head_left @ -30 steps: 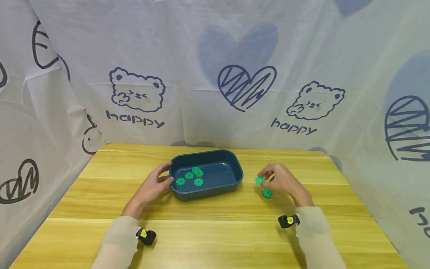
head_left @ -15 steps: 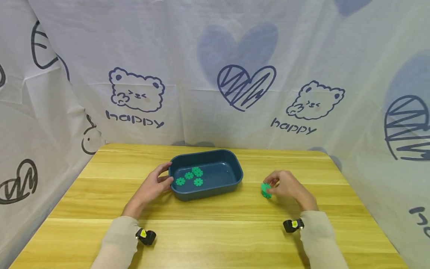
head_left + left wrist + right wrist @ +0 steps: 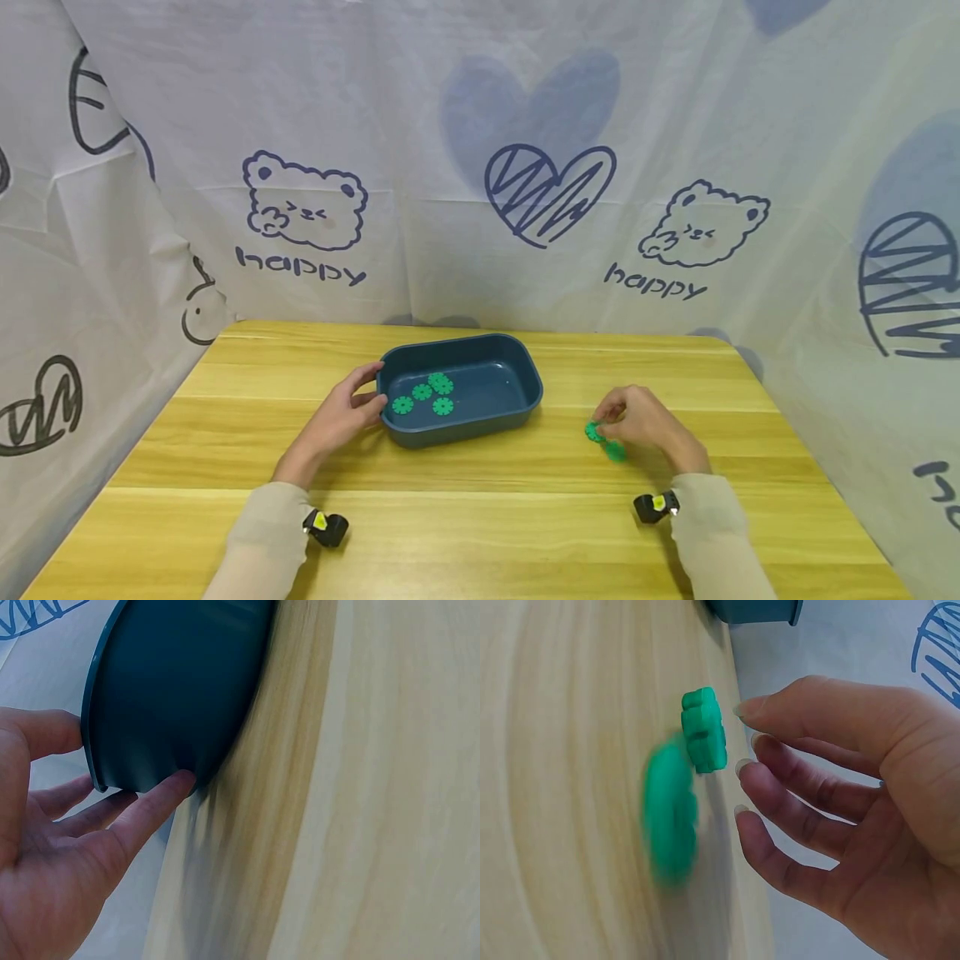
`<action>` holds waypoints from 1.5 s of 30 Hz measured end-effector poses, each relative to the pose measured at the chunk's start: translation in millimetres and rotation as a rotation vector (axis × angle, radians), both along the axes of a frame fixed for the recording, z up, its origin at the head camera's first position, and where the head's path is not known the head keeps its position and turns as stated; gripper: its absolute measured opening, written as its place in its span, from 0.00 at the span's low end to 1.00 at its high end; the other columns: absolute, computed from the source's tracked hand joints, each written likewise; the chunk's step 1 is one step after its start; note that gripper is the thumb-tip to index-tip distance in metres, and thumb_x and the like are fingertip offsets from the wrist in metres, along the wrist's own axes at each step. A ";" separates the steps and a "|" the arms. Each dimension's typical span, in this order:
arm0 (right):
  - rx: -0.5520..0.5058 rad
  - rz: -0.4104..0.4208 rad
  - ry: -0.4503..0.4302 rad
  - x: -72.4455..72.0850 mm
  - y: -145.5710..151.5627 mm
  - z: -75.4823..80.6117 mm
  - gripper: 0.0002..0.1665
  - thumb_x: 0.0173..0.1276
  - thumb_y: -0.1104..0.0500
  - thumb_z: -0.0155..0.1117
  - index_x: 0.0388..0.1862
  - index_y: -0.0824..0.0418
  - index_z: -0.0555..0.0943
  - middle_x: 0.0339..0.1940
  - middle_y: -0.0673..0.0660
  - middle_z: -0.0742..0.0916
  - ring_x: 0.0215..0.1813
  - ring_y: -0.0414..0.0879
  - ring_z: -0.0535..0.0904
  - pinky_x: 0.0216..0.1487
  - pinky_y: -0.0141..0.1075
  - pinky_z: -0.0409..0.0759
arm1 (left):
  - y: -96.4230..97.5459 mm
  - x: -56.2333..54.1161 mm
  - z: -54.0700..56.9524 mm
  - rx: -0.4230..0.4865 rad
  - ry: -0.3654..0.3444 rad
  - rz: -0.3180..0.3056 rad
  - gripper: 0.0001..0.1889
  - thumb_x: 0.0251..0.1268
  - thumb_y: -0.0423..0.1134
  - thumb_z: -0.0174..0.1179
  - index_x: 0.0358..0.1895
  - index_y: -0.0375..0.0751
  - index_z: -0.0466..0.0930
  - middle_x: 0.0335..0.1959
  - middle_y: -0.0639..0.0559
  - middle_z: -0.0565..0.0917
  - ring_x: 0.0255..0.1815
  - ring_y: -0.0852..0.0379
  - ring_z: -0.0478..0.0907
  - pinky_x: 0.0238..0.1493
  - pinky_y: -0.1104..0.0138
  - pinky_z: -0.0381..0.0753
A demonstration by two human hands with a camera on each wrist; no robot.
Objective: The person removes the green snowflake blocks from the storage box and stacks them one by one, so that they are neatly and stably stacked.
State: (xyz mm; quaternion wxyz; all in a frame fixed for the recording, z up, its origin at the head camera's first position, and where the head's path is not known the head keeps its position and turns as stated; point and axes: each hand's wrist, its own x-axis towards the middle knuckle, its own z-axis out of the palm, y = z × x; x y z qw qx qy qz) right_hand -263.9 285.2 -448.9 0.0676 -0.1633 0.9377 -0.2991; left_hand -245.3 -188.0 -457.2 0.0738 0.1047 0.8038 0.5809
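My left hand (image 3: 350,408) rests its fingertips against the left end of a dark blue rectangular bin (image 3: 465,429); in the left wrist view its fingers (image 3: 154,810) lie along the outer wall and rim. Beside the bin, to the right, my right hand (image 3: 641,421) hovers low with fingertips apart. Just off those fingertips is a green notched disc (image 3: 703,731). Another green disc (image 3: 671,814) is motion-blurred and lies nearer me in the head view. Gaps show between the fingers (image 3: 787,780) and both discs.
Several flat green notched discs (image 3: 443,406) lie in the bin's left half, two overlapping. A wood-grain table (image 3: 480,517) carries everything. Behind it hangs a white printed cloth (image 3: 435,242). A small black camera sits on each wrist.
My right hand has moved slightly toward me and lowered, carrying a disc onto the other, then let go. One disc has shifted toward me and right. The left hand and bin stay put.
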 end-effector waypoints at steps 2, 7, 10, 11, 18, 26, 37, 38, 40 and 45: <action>-0.010 -0.014 -0.009 0.7 1.7 -1.3 0.07 0.62 0.64 0.76 0.39 0.62 0.89 0.37 0.54 0.90 0.40 0.44 0.83 0.44 0.36 0.85 | 0.1 0.0 0.1 -0.001 -0.001 0.001 0.32 0.80 0.32 0.51 0.82 0.37 0.51 0.82 0.30 0.55 0.76 0.28 0.66 0.65 0.51 0.84; -0.005 -0.021 -0.007 2.1 8.1 -0.6 0.08 0.63 0.63 0.76 0.41 0.61 0.89 0.39 0.54 0.90 0.41 0.44 0.83 0.43 0.35 0.84 | 0.4 -0.4 0.3 -0.003 -0.003 0.004 0.32 0.80 0.33 0.51 0.82 0.38 0.52 0.82 0.30 0.55 0.76 0.28 0.66 0.65 0.51 0.83; 0.000 -0.002 0.002 3.3 11.8 2.5 0.09 0.62 0.63 0.76 0.41 0.61 0.89 0.38 0.54 0.91 0.41 0.44 0.83 0.41 0.32 0.84 | 0.2 -0.7 0.4 0.001 -0.005 0.004 0.32 0.80 0.33 0.51 0.82 0.38 0.52 0.82 0.30 0.55 0.77 0.28 0.66 0.65 0.51 0.83; 0.001 0.006 0.005 3.9 12.8 3.6 0.09 0.62 0.63 0.76 0.41 0.61 0.89 0.38 0.54 0.91 0.41 0.44 0.83 0.41 0.31 0.83 | 0.1 -0.8 0.3 0.002 -0.004 0.003 0.32 0.80 0.33 0.51 0.82 0.38 0.52 0.82 0.30 0.55 0.76 0.28 0.66 0.65 0.51 0.83; -0.017 0.065 0.012 10.6 19.6 8.7 0.09 0.61 0.64 0.75 0.41 0.64 0.88 0.38 0.56 0.90 0.40 0.43 0.82 0.41 0.30 0.85 | -0.1 -0.9 -0.7 0.005 -0.001 0.001 0.32 0.80 0.32 0.50 0.82 0.37 0.52 0.81 0.29 0.55 0.77 0.28 0.66 0.64 0.53 0.84; -0.018 0.110 0.012 28.8 31.3 12.3 0.10 0.61 0.65 0.74 0.42 0.64 0.88 0.38 0.55 0.89 0.39 0.39 0.81 0.40 0.31 0.86 | -0.2 -0.7 -0.6 0.001 0.003 0.002 0.32 0.80 0.32 0.50 0.82 0.37 0.52 0.81 0.30 0.55 0.76 0.28 0.66 0.64 0.52 0.84; 0.009 0.178 -0.043 58.1 57.2 11.2 0.11 0.60 0.62 0.78 0.41 0.61 0.89 0.39 0.55 0.89 0.38 0.39 0.81 0.38 0.30 0.86 | -0.6 -1.0 -1.4 0.008 0.003 -0.006 0.32 0.80 0.32 0.51 0.82 0.37 0.52 0.82 0.30 0.55 0.77 0.28 0.66 0.64 0.53 0.85; 0.005 0.183 -0.048 59.9 59.5 10.5 0.11 0.60 0.62 0.78 0.41 0.61 0.88 0.39 0.55 0.89 0.38 0.39 0.81 0.38 0.30 0.86 | -0.7 -0.9 -1.5 0.006 0.004 -0.005 0.32 0.80 0.33 0.51 0.82 0.37 0.52 0.82 0.30 0.55 0.77 0.28 0.66 0.64 0.53 0.85; 0.004 0.188 -0.062 63.0 63.3 8.9 0.12 0.60 0.60 0.79 0.41 0.61 0.88 0.39 0.54 0.89 0.37 0.38 0.81 0.38 0.31 0.86 | -0.8 -0.9 -1.6 0.003 0.004 -0.004 0.32 0.80 0.33 0.51 0.82 0.38 0.52 0.81 0.30 0.55 0.77 0.28 0.66 0.64 0.53 0.84; 0.015 0.180 -0.103 68.0 69.2 7.0 0.14 0.57 0.60 0.80 0.42 0.59 0.89 0.41 0.53 0.90 0.38 0.36 0.82 0.39 0.31 0.86 | -0.7 -1.5 -2.2 0.006 0.004 -0.002 0.32 0.80 0.33 0.51 0.82 0.38 0.52 0.82 0.30 0.55 0.77 0.28 0.66 0.64 0.53 0.85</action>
